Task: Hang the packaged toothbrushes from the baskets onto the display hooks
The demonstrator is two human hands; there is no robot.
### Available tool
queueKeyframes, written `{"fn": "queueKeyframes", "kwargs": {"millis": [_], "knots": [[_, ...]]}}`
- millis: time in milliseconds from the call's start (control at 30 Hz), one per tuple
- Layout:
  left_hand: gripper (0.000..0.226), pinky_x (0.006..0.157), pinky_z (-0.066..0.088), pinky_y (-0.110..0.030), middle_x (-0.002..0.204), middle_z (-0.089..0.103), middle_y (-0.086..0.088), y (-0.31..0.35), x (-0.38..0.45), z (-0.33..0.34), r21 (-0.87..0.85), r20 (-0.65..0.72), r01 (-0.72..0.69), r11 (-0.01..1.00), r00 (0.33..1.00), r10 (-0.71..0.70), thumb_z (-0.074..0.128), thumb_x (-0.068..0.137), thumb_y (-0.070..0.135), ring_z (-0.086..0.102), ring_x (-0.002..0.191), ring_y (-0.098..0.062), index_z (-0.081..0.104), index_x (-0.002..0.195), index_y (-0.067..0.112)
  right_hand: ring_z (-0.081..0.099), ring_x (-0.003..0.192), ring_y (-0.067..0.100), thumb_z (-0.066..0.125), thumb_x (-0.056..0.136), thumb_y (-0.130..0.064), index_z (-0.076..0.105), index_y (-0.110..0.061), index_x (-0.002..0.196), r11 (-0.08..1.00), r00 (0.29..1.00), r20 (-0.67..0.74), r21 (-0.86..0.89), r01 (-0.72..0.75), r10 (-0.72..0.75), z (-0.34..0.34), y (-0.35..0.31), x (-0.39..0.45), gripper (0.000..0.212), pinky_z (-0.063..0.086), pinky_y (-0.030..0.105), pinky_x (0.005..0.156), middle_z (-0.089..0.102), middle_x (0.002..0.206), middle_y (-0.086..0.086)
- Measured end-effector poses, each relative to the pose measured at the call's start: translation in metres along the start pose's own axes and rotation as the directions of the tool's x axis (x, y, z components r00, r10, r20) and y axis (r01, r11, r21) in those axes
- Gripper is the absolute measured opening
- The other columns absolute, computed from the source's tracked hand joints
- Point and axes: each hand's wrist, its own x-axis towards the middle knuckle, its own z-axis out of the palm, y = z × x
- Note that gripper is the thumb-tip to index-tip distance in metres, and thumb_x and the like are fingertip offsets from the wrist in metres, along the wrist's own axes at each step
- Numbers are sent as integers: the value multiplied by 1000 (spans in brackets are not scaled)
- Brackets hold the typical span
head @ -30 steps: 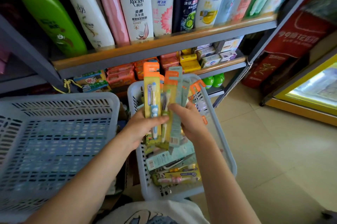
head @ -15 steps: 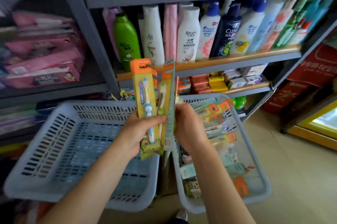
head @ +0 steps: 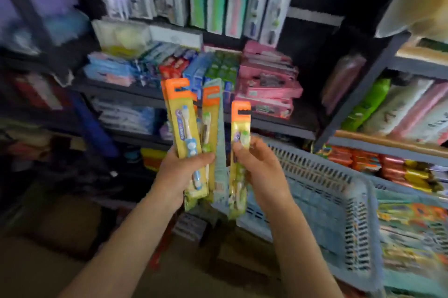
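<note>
- Two hands up, both full: my left hand (head: 184, 171) grips a fanned bunch of toothbrush packs (head: 191, 127), flat yellow cards with orange hang tabs and clear blisters.
- my right hand (head: 257, 164) pinches a single pack (head: 238, 127), same kind, upright just beside the bunch.
- slotted blue plastic basket (head: 327, 188) sits at my right.
- shelves behind hold pink boxes (head: 266, 81), all pretty blurry.

Dark metal shelving (head: 266, 125) carries stacked pink boxes (head: 266, 84), beside green cartons (head: 221, 67) and blue packs (head: 109, 72). To the right, a green bottle (head: 368, 103) stands on a wooden-edged shelf (head: 388, 143). View blurred.
</note>
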Motion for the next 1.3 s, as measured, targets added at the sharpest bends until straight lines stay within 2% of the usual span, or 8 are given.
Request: {"fn": "queueKeyframes", "kwargs": {"millis": [167,500,633,733,833,1100,1233,1300], "knots": [[42,73,60,-37,98,78,-4,26,8,-85,-26,-95,-43,999,995,40,83,76,4,76,84,-21,69,114,16,44,65,17,70,83,-48,52,-12,71,998,986,166,-67,18,-7,95,-13,10,41,35,37,68,43,66,3],[39,85,54,-40,96,79,5,73,52,-129,-17,-100,-62,998,993,60,81,78,8,73,96,-18,70,113,23,69,85,16,72,92,-18,74,-8,95,997,957,283,59,53,-68,168,-17,83,11,55,35,83,75,87,2],[62,93,54,-45,107,76,2,98,79,-128,37,-211,-76,996,974,82,92,65,22,71,101,-21,67,122,24,59,66,-5,65,98,-24,66,-14,94,985,949,279,126,117,-148,178,-23,123,10,47,11,65,64,66,-21],[50,72,49,-32,106,74,4,111,102,-129,35,-266,-105,994,958,111,83,79,15,69,93,-14,64,124,24,68,93,8,58,101,-34,60,-32,115,988,937,325,119,95,-129,179,-27,150,13,57,26,79,70,87,-20],[47,68,48,-30,104,75,4,116,121,-130,42,-268,-109,993,956,116,81,82,13,70,88,-13,65,126,21,71,88,33,54,105,-19,55,-38,120,988,923,380,156,-1,-59,177,-34,166,24,61,49,78,72,91,0],[45,70,50,-31,94,78,8,157,152,-152,53,-160,-207,977,964,212,83,77,12,73,80,-7,66,117,22,74,73,34,50,105,-8,59,-8,111,975,927,343,204,83,-151,199,-68,196,11,60,39,66,75,88,21],[75,95,54,-44,108,76,4,193,160,-187,81,-151,-276,958,946,286,95,57,26,73,99,-17,64,125,23,66,61,35,49,107,-24,53,-20,114,968,935,281,191,164,-214,245,-88,203,9,58,42,61,71,84,18],[61,93,56,-43,99,78,6,216,164,-216,100,-137,-341,935,926,352,92,66,15,74,94,-16,66,120,25,63,73,34,56,100,-41,58,-34,111,972,939,254,84,218,-232,281,-101,208,14,55,50,74,71,94,14]]}}
